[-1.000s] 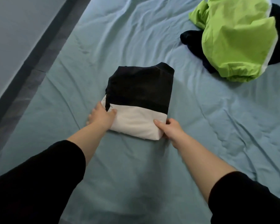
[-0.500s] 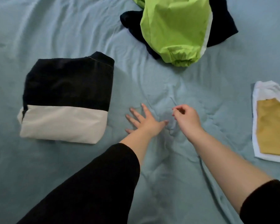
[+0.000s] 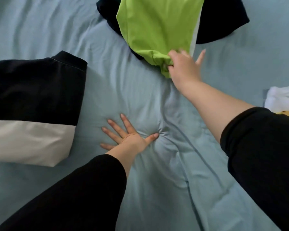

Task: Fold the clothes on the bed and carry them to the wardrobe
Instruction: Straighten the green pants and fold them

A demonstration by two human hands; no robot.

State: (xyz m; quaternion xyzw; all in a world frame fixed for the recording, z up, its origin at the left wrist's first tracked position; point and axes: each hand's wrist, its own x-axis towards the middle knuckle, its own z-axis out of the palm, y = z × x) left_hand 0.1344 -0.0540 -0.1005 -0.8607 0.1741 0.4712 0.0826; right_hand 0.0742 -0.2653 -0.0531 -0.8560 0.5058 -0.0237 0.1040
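Observation:
A folded black and white garment [image 3: 32, 107] lies on the blue bed sheet [image 3: 157, 189] at the left. A lime green and black jacket [image 3: 155, 27] lies crumpled at the top centre. My right hand [image 3: 182, 65] pinches the green jacket's near hem, with some fingers stretched out past it. My left hand [image 3: 128, 135] presses flat on the sheet with fingers spread, to the right of the folded garment. A white and yellow garment [image 3: 284, 100] shows at the right edge, partly hidden by my right sleeve.
The wrinkled blue sheet covers the whole view. My two black sleeves fill the lower corners. Bare sheet lies between the folded garment and the jacket.
My right hand has reached up from the middle of the sheet and taken the green jacket's hem. My left hand stays spread on the sheet. The view has moved closer.

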